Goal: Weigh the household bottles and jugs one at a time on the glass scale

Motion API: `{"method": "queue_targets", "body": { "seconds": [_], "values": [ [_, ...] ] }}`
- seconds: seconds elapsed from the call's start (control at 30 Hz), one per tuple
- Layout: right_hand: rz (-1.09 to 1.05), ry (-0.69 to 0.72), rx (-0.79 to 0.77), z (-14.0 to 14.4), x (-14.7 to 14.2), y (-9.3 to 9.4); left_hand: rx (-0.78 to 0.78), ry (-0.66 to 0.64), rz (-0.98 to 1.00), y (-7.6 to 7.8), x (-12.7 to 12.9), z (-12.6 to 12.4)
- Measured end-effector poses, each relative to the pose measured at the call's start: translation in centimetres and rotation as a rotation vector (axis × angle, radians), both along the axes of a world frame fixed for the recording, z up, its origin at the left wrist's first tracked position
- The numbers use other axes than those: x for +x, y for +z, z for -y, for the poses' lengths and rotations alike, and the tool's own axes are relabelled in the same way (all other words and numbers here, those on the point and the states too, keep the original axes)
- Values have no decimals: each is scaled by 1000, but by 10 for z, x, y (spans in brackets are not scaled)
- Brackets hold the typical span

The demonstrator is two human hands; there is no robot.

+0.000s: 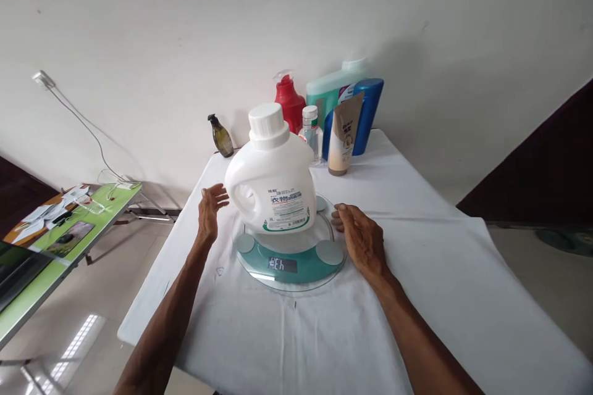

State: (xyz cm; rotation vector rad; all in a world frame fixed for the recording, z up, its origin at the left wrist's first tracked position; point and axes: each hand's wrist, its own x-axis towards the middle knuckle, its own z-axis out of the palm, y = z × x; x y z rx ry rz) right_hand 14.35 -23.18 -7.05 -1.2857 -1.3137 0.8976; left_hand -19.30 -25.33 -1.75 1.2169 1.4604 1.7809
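One white capped detergent jug upright on round glass scale.

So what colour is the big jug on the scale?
White jug, white cap; seen in the head view.

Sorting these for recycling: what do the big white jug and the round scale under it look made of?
White jug: apparently opaque plastic, smooth moulded handle, ribbed screw cap. Round scale: likely clear glass platform, see-through rim, teal base, silvery pads.

The scale display reads upside down, its digits unclear.
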Motion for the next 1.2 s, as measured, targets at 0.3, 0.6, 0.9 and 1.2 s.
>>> {"method": "queue_targets", "body": {
  "seconds": [0.3, 0.6, 0.9, 1.2],
  "values": [
    [-7, -2, -5, 5, 0, 5, 197, -197, -147, 67, 51, 7],
    [2, -16, -19, 5, -1, 8, 308, -47, -34, 64, 56, -3],
    [14, -13, -22, 7, 0, 8, 299, -121, -179, 62, 67, 1],
    [20, -14, -18, 8, 0, 8, 156, -101, -194, 69, 76, 9]
  ]
}}
